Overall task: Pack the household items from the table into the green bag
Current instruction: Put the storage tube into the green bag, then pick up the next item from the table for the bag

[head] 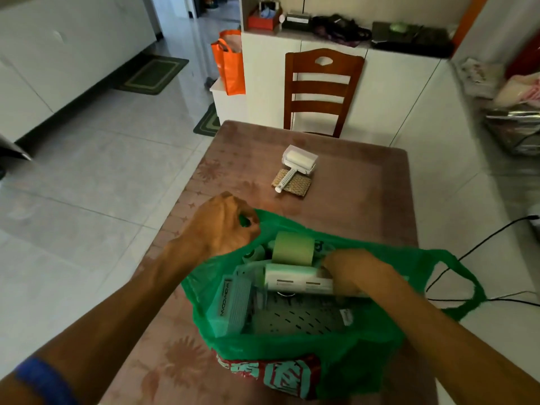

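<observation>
The green plastic bag (359,343) stands open on the near part of the table (350,200). My left hand (222,226) is shut on the bag's left handle and holds that side up. Inside the bag, my right hand (355,273) grips a white box (295,280) lying across the other contents. Behind the box sits a pale green roll (293,248). A green-tinted packet (230,308) leans at the left, and a perforated grey panel (295,317) lies at the bottom. Farther up the table, a white lint roller (298,165) rests on a woven pad (295,182).
A wooden chair (321,92) stands at the table's far end against a white cabinet (380,92). An orange bag (229,62) sits on a low white stand to the left. Black cables (482,244) trail over the floor at the right. Tiled floor lies on the left.
</observation>
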`<move>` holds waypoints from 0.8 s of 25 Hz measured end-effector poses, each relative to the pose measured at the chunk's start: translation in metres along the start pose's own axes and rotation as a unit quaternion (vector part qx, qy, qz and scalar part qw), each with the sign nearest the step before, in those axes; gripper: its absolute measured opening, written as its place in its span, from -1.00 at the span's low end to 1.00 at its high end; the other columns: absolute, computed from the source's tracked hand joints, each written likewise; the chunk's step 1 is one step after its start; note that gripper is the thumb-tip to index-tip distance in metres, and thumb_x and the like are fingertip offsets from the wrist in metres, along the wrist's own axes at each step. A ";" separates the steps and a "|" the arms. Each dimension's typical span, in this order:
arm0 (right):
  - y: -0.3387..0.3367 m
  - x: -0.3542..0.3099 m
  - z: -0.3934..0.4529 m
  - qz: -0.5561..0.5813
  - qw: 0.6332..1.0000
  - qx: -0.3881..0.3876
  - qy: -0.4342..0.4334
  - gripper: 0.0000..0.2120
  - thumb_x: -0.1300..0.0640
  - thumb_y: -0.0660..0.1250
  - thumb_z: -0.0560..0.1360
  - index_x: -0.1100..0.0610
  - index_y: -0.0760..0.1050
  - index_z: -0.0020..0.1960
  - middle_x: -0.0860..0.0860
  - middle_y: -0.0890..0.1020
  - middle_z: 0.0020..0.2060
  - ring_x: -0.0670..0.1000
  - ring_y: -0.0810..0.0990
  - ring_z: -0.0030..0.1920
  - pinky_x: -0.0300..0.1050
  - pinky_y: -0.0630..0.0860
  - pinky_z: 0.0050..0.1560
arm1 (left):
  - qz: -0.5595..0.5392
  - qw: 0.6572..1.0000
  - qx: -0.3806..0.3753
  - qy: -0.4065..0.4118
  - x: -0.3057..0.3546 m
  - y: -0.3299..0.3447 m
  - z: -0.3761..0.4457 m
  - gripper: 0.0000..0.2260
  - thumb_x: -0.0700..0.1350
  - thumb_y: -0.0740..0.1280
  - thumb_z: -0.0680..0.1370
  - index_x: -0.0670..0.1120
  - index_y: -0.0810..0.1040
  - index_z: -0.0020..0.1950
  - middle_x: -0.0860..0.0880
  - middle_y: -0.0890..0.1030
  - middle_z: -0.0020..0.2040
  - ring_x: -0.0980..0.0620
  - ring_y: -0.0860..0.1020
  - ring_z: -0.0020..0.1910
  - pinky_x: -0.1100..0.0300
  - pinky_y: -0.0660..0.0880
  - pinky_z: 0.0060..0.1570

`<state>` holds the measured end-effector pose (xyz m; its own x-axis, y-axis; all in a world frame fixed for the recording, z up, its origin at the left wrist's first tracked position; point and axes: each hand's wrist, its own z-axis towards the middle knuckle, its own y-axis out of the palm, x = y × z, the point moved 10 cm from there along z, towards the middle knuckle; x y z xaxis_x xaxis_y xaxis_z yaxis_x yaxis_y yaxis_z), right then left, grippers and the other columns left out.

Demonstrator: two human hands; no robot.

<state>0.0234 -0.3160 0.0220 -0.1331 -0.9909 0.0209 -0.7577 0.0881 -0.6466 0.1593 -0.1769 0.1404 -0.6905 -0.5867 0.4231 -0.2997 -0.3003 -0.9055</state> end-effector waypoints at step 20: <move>-0.127 0.126 0.305 0.502 0.751 0.296 0.312 -0.03 -0.40 0.40 0.18 0.10 0.26 0.42 0.08 0.40 0.37 0.16 0.37 0.36 0.14 0.38 0.30 | 0.035 0.935 -0.286 -0.205 -0.279 0.247 0.150 0.16 0.27 0.56 0.04 0.34 -0.11 0.44 -0.04 -0.23 0.56 -0.38 -0.29 0.46 -0.49 0.06 0.31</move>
<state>0.2978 -0.4834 -0.1263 -0.8604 -0.1992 -0.4691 0.3159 0.5140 -0.7975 0.3769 -0.2001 -0.1970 -0.4455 -0.8646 0.2322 -0.6482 0.1325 -0.7499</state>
